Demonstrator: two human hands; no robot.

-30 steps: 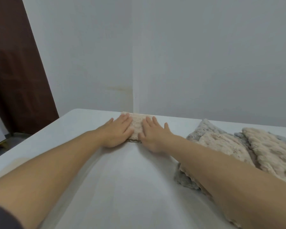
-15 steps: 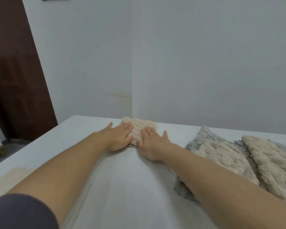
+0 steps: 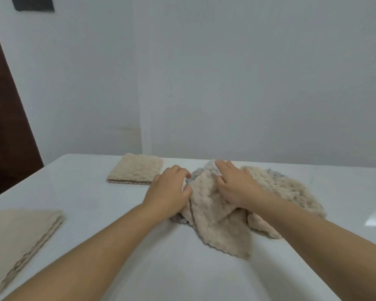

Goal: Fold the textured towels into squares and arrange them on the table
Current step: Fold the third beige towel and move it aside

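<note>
**Q:** Status of the left hand?

**A:** My left hand (image 3: pixel 169 190) sits at the left edge of the loose towel pile (image 3: pixel 217 224). Its fingers are curled and its thumb touches the cloth. The fingertips are turned away from the camera, so I cannot tell whether they pinch the edge or merely rest against it.

**Q:** Status of the right hand?

**A:** My right hand (image 3: pixel 237 185) lies on top of the same pile. Its fingers are fairly straight and spread, pressing the beige top layer. It is released, not gripping.

**Q:** Location of the towels?

**A:** The pile lies crumpled on the bench (image 3: pixel 96 203), under my right hand and just right of my left. Beige layers cover a grey-flecked one, and one scalloped corner runs toward me. One folded square (image 3: pixel 137 169) lies flat just beyond and left of my left hand, apart from the pile. A folded stack (image 3: pixel 20 233) lies well to the left of my left forearm.
</note>
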